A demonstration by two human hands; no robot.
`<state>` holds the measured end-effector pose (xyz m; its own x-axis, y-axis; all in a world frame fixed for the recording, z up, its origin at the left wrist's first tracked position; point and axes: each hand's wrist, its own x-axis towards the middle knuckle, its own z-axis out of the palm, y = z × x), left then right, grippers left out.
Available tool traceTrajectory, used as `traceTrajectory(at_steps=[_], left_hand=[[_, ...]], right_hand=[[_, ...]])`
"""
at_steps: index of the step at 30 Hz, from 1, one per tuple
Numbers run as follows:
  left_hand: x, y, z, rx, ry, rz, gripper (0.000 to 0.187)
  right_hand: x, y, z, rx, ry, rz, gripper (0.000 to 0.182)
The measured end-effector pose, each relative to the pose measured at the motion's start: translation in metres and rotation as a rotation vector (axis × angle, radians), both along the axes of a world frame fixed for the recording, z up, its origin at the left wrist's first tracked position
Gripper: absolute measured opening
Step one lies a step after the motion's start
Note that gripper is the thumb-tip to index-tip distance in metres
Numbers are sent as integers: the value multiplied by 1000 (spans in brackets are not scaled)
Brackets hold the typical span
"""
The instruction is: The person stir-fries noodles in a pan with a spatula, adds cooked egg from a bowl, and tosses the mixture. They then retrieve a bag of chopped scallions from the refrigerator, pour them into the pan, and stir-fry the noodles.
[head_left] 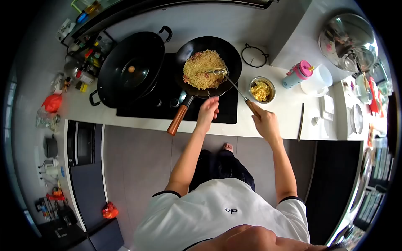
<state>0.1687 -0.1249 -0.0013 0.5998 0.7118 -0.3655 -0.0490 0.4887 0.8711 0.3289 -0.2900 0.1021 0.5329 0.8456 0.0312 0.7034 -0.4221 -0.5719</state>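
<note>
My right hand [265,122] is wrapped round the wooden handle of a metal cooking spatula [238,88]. Its head rests among the noodles [202,67], which are mixed with reddish bits and fill the middle of a black wok [232,50]. The wok sits on the black cooktop [226,113], its brown handle pointing toward me. Just below the near rim is my left hand [208,111], fingers loosely bent and apart, with nothing visible in them. A thin pale strand hangs at the rim above its fingertips. Scrambled egg [260,90] lies in a metal bowl [273,94] beside the wok.
A large black two-handled wok [121,88] with an egg-like round thing in it stands left. Bottles [90,58] crowd the left corner. Rightward are a wire ring [254,55], a pink-lidded cup [298,75], a white pitcher [317,80] and dark chopsticks [301,121].
</note>
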Motion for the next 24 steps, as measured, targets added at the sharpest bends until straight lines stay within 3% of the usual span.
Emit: traceTrajectory(at_steps=[3,5,7,10,12,14,16,18,20,24], left_hand=[[12,29,62,280,8,118,33],[10,50,82,462,141,148,31],[-3,59,84,465,167,226,25],[-35,54,62,507,276,309,22],[-51,32,59,408,268,312,18],[-62,13,43,336,274,282,16],[-63,3,21,415,324,302,19],[-65,-6,9,175,295,249,21],[-55,-16,2,19,277,177,20],[-21,-4,-28,25,304,217,48]], right_hand=[[21,-2,27,-158,-163,114,52],[28,-5,56,-240,-277,170,49],[34,-7,72,-309,-289,232,48],[23,10,55,-322,-321,319,48],[10,42,-4,-199,-235,266,45],[5,58,-29,-85,-150,177,44],[11,71,-24,31,-106,133,44],[9,76,-11,58,-55,90,45],[3,92,-42,-28,-112,125,47],[13,63,-41,-136,-194,227,51]])
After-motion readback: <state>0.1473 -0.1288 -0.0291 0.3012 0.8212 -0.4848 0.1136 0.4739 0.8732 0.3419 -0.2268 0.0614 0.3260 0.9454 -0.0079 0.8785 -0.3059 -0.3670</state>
